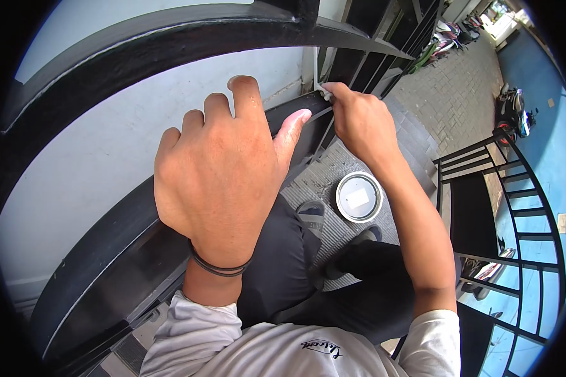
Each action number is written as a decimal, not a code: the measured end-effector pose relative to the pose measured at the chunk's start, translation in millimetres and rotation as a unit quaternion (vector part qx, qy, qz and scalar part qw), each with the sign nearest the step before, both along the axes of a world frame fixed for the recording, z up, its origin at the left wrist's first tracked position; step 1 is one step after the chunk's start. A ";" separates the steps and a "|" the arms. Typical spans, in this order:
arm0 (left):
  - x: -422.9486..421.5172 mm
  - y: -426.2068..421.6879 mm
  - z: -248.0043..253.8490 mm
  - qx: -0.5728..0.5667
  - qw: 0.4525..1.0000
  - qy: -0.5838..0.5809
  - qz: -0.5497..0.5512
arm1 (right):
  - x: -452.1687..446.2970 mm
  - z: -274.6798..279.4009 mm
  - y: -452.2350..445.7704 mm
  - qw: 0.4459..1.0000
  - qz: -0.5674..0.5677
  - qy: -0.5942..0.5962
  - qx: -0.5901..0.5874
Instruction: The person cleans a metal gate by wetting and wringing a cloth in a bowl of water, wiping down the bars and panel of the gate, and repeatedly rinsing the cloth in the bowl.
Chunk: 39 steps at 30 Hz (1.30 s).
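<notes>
My left hand (217, 154) is raised over the black curved metal railing (122, 217), its fingers apart and slightly bent, with nothing in them. A whitish smear shows on its thumb. My right hand (365, 122) is closed at the black rail, thumb and fingers pinched together at a small whitish wad (325, 93); its material is unclear. Below, on the floor near my feet, stands a round paint tin (339, 202) with a silver rim; a pale rectangle shows inside its ring.
A white wall (82, 163) lies behind the railing. My sandalled foot (311, 217) is beside the tin on ridged flooring (333, 248). Black barred railing (528, 207) curves at the right, before a blue wall (541, 69). A motorcycle (512, 113) is parked on the paved lane (459, 81).
</notes>
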<state>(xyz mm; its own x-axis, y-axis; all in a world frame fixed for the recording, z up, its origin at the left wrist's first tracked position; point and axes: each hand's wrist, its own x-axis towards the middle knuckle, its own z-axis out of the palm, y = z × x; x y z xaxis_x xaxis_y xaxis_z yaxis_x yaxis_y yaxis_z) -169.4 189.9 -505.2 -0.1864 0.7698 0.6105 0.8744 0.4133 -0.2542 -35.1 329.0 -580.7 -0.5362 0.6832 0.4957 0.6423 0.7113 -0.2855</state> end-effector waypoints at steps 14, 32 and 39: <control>3.6 3.3 0.1 -0.007 0.999 0.016 0.039 | 57.9 -2.1 -4.9 0.988 -0.049 -0.034 -0.141; 7.8 15.4 -10.1 -0.004 0.978 0.029 0.205 | 240.4 -195.3 57.2 0.577 -0.020 0.472 -0.666; -33.0 -2.5 -2.4 -0.015 0.988 0.010 0.153 | 258.0 -505.3 13.8 0.822 -0.203 -0.056 -0.529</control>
<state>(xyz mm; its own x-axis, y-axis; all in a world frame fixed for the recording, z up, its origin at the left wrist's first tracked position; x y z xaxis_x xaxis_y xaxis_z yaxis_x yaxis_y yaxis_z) -202.4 187.4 -507.6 -0.4009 0.6976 0.5938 0.7046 0.6491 -0.2868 222.9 342.8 -1086.0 -0.1591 0.8337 -0.5287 0.8296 -0.1774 -0.5294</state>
